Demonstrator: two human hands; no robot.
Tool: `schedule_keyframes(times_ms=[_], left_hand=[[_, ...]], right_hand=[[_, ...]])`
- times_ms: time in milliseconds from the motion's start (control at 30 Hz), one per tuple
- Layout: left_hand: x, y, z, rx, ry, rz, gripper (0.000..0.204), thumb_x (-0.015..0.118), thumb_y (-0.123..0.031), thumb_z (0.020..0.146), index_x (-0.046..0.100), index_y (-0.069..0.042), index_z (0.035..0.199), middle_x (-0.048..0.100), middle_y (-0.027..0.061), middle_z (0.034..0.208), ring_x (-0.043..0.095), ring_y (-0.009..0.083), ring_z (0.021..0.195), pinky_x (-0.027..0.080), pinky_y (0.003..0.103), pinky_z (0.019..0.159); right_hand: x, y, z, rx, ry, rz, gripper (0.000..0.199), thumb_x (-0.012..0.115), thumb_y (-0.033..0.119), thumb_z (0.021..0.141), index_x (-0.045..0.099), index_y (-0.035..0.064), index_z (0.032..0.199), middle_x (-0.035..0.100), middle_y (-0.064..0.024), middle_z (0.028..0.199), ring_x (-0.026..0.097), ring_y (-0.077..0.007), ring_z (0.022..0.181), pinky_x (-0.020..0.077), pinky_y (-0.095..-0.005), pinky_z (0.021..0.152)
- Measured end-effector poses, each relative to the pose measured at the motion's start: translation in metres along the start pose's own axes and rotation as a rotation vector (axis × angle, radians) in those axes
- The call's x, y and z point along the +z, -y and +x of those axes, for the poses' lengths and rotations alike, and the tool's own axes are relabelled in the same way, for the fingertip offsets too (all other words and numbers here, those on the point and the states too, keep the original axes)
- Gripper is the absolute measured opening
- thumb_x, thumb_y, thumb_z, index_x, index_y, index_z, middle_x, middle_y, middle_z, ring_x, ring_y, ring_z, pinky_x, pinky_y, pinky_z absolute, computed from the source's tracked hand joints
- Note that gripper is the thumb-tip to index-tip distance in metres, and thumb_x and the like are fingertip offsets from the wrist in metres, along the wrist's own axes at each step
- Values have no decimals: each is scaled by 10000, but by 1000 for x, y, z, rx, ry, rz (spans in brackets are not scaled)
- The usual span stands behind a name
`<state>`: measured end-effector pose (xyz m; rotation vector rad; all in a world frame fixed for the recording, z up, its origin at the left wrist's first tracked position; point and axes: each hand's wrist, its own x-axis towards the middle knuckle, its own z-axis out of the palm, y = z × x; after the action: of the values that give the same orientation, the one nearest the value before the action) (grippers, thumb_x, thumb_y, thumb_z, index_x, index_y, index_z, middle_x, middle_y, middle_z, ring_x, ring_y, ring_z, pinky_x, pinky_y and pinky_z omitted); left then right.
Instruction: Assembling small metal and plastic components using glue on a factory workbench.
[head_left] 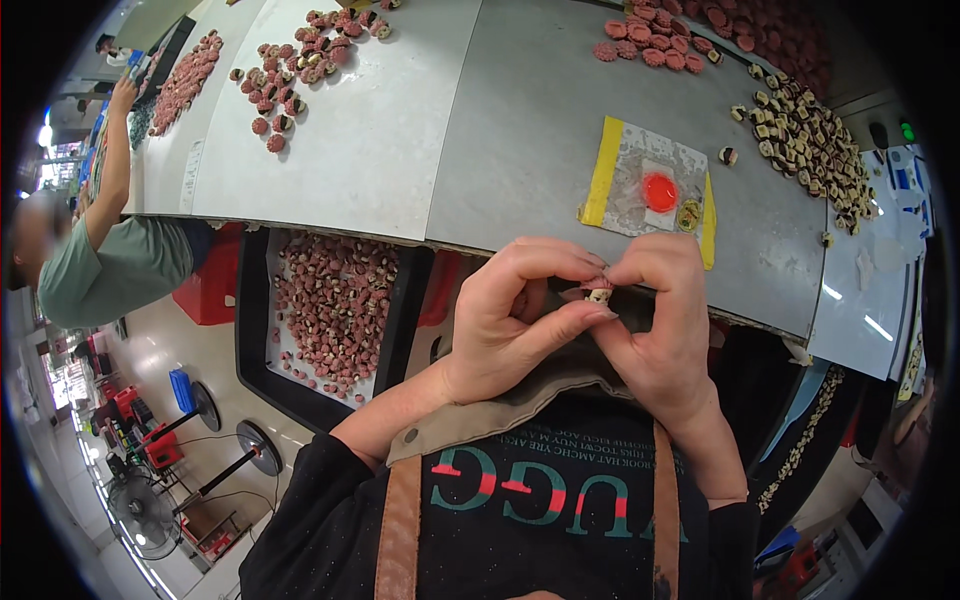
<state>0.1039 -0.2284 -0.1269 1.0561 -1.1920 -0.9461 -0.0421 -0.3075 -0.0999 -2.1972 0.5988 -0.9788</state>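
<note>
Just over the near edge of the table, both my hands hold one tiny doll head [599,296] with a cream face and a pink cap. My left hand [520,310] pinches it from the left between thumb and fingers. From the other side, the fingertips of my right hand [665,315] press on the cap and the head's side. Fingers cover part of the piece. Beyond my right hand, a small round red dish [659,191] rests on a clear plastic sheet with yellow edges [603,170], beside a small greenish-yellow piece [689,215].
Pink ruffled caps [655,40] lie heaped at the far right, near many cream-and-black heads [810,140]. Capped heads [300,70] are scattered at the far left. Below the table edge, a black tray [255,360] holds many more. A co-worker [115,265] reaches across at left.
</note>
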Motion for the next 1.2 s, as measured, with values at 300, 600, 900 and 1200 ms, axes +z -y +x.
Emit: schedule_keyframes(times_ms=[300,600,900,1200], left_hand=[[-1,1,1,83,13,114,350,683,55,772,487,-13,1054,534,134,1072,562,136,888,458,221,748],[3,-1,-2,51,-47,121,315,683,1,797,493,-11,1047,532,121,1066,541,137,878,439,215,737],[8,-6,0,-85,-150,-135,265,692,-16,792,567,-20,1026,588,22,973,408,15,632,332,153,544],[3,-4,0,-128,-108,5,343,684,-36,807,596,-19,1138,592,36,1029,403,6,626,323,154,514]], right_hand=[[2,4,4,48,7,-33,422,727,-6,610,441,63,912,470,-90,869,478,-256,798,416,-334,699],[4,5,6,24,31,-49,399,707,-53,615,439,56,890,472,-93,854,479,-259,777,424,-337,687],[-11,12,10,98,60,40,355,699,-53,666,489,49,934,517,-113,928,525,-265,863,446,-327,760],[-13,11,8,108,48,22,366,675,-88,656,564,30,984,558,-100,968,557,-263,864,471,-338,728]])
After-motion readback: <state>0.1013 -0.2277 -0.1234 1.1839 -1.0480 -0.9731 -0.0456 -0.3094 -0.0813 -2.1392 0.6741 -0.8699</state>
